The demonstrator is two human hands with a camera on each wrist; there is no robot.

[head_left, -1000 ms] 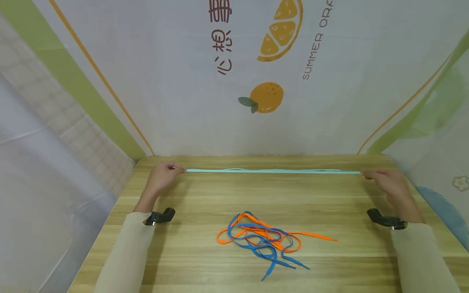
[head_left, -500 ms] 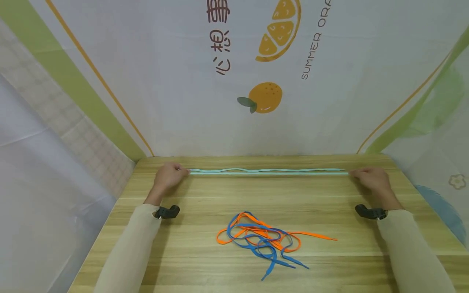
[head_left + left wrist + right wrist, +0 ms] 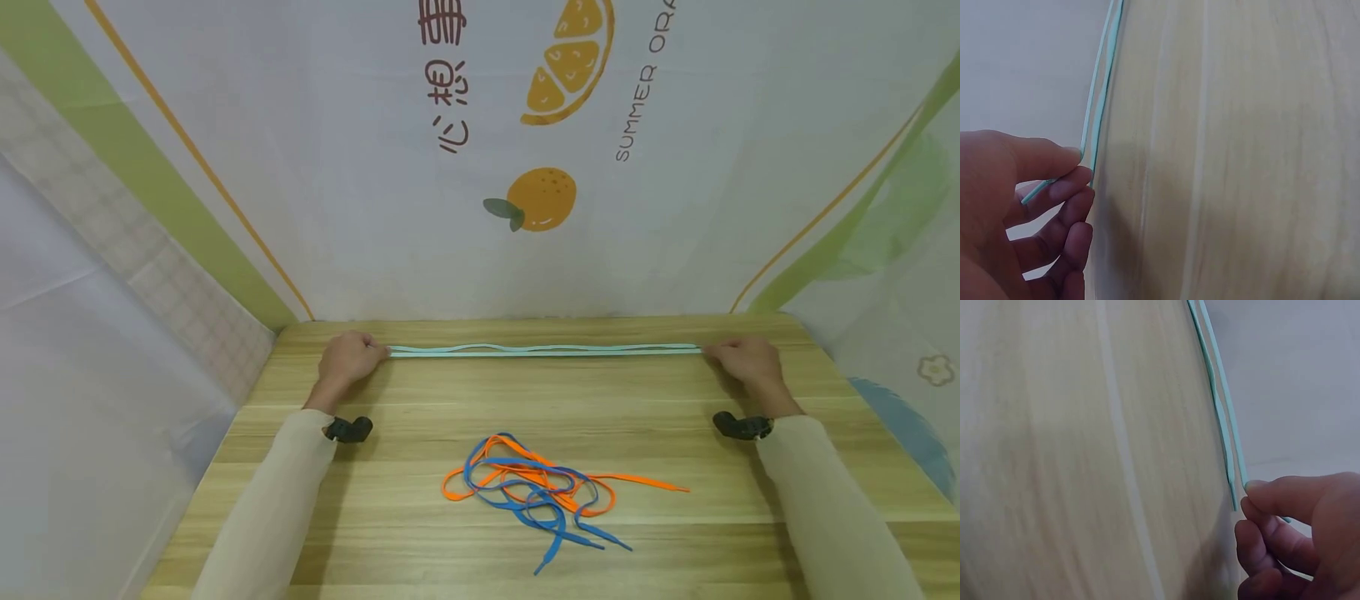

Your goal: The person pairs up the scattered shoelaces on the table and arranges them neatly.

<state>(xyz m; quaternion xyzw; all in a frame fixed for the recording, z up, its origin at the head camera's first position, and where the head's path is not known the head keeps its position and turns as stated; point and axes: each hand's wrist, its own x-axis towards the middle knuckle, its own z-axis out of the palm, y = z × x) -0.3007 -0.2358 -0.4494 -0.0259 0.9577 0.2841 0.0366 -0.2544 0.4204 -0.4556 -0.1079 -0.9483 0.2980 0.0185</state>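
Observation:
A pale mint-green shoelace (image 3: pixel 540 353) stretches across the far part of the table in two nearly parallel strands. My left hand (image 3: pixel 348 357) pinches it at the left between thumb and index finger; in the left wrist view a short end (image 3: pixel 1036 190) of the lace pokes out behind the thumb. At the right, my right hand (image 3: pixel 744 361) pinches the nearer strand, which is taut. The other strand is slightly wavy, and its tip (image 3: pixel 1233 499) hangs free beside the right fingers. Nearer me, an orange shoelace (image 3: pixel 637 480) and a blue shoelace (image 3: pixel 555 554) lie tangled together.
The wooden table (image 3: pixel 420 550) ends at the back against a white printed cloth (image 3: pixel 375 208) with orange drawings. More cloth hangs at both sides. Each wrist wears a black device (image 3: pixel 742 425).
My right hand has moved left and my left hand slightly right, both still pinching the mint lace. Its two strands now show more separately. The orange and blue laces have not moved.

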